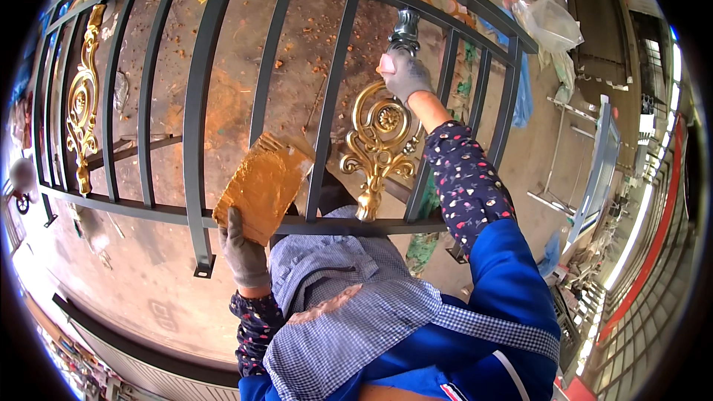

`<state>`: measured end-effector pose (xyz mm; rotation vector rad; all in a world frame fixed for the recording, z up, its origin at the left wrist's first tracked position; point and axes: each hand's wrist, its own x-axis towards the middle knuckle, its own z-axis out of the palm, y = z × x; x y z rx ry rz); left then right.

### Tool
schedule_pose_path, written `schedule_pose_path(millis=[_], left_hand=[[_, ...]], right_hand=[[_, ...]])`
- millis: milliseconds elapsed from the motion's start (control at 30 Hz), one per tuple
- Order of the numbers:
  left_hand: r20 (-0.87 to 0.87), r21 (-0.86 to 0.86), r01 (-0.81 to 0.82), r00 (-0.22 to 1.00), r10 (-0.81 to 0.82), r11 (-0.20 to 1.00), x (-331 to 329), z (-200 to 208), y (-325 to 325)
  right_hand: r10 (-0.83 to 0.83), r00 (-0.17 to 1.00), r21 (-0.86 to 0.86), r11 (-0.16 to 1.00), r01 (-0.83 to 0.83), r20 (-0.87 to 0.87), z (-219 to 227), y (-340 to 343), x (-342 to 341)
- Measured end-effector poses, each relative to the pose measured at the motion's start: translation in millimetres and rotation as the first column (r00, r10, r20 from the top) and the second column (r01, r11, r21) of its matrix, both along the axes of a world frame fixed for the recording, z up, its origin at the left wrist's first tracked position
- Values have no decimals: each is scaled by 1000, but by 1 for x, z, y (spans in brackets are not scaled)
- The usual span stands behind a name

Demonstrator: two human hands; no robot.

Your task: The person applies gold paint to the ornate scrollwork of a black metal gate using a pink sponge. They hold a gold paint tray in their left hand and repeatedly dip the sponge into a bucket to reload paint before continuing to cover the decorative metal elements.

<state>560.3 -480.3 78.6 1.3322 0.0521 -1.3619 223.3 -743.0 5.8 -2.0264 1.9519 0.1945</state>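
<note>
Our fingers grip a pink pad and a gold-smeared board at a dark railing.

Our right hand (405, 74) closes around the small pink pad (385, 64), above the gold scroll ornament (377, 147); our left hand (243, 252) grips the board (261, 187) against the railing (197, 104) bars, above the concrete floor (148, 289).

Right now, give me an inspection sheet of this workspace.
Surface: dusty concrete floor with orange stains and crumbs.
Job's things: dark metal railing lying flat; gold ornament gilded, grey finial above it not; second gold ornament at left.
Clutter: plastic bags, metal frame at right.
Hands: gloved left hand holds gold-smeared board; gloved right hand holds a small pink piece at the finial.
Cables: nothing seen.
Surroundings: open yard, fence at right.
</note>
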Motion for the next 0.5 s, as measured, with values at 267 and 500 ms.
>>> schedule_pose_path(millis=[267,500], left_hand=[[-27,0,-30,999,30,1000,-2,2,-12],[0,25,-25,1000,25,999,-3,3,-13]], right_hand=[[47,987,61,997,-39,-152,29,5,-21],[-22,1000,-86,996,23,13,4,-33,6]])
